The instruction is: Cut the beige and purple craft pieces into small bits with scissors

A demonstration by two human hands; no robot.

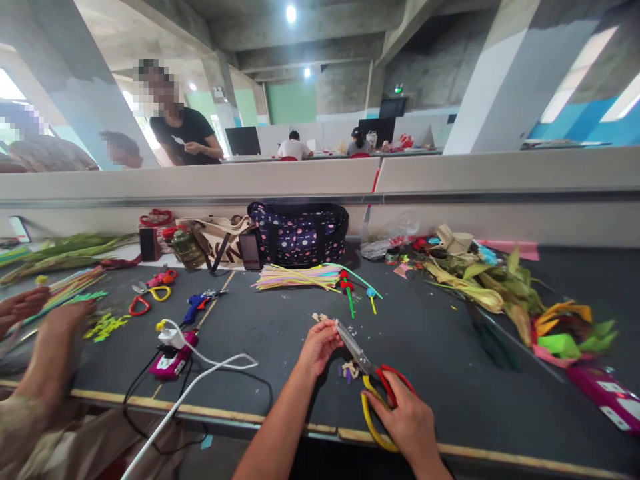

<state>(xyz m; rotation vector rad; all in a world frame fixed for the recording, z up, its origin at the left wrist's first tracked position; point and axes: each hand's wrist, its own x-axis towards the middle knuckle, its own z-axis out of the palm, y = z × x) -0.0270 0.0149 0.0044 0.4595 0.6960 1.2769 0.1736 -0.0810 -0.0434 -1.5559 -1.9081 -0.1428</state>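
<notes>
My right hand (413, 417) grips a pair of scissors (356, 345) by its red and yellow handles, the blades pointing up and to the left. At the blade tips, my left hand (321, 343) is closed in a pinch; whatever lies between its fingertips is too small to make out. Small beige and purple pieces (349, 371) lie on the dark table just under the blades. A few more beige bits (320, 317) sit beyond my left fingertips, with tiny pale scraps scattered nearby.
A bundle of pastel sticks (295, 277) lies before a dark patterned bag (303, 233). Left are a blue glue gun (197, 307), a magenta power strip (173, 357) with a white cable and a co-worker's arm (55, 347). Dried husks (480, 287) lie right.
</notes>
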